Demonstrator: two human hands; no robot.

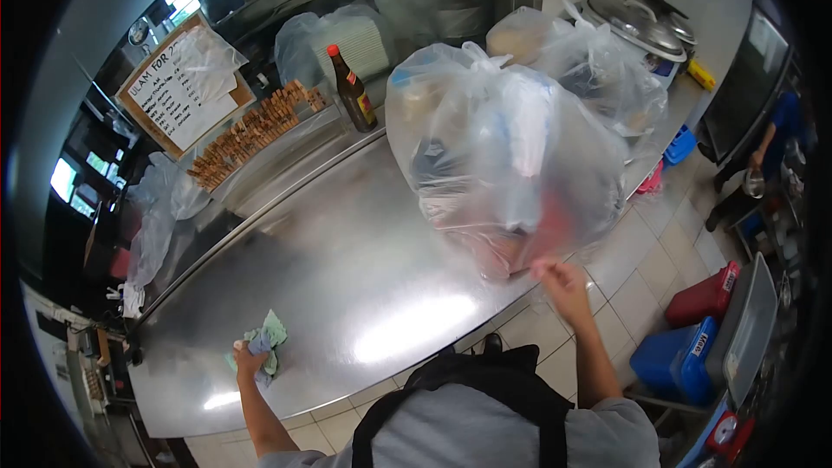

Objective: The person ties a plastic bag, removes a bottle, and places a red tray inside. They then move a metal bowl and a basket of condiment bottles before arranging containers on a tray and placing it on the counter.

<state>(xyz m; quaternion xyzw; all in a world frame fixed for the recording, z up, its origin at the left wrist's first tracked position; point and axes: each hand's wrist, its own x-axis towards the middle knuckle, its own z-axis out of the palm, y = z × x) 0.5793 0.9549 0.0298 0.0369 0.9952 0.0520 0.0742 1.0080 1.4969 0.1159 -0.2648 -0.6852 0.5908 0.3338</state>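
My left hand (pixel 249 359) is closed around a crumpled green and grey cloth (pixel 275 331), which lies against the steel counter (pixel 321 251) near its left end. My right hand (pixel 563 284) is at the counter's front edge, beside the lower edge of a large clear plastic bag (pixel 572 156). Its fingers look bent but are blurred, and whether they grip the bag does not show. Inside the tied bag are white and reddish items, hard to make out through the film.
A brown bottle with a red cap (pixel 352 91) stands at the counter's back edge beside a row of wooden clothespins (pixel 260 130). Behind is a handwritten board (pixel 178 87). Lidded pots (pixel 637 22) sit back right. Blue and red bins (pixel 676 355) and another person (pixel 771 152) are at right.
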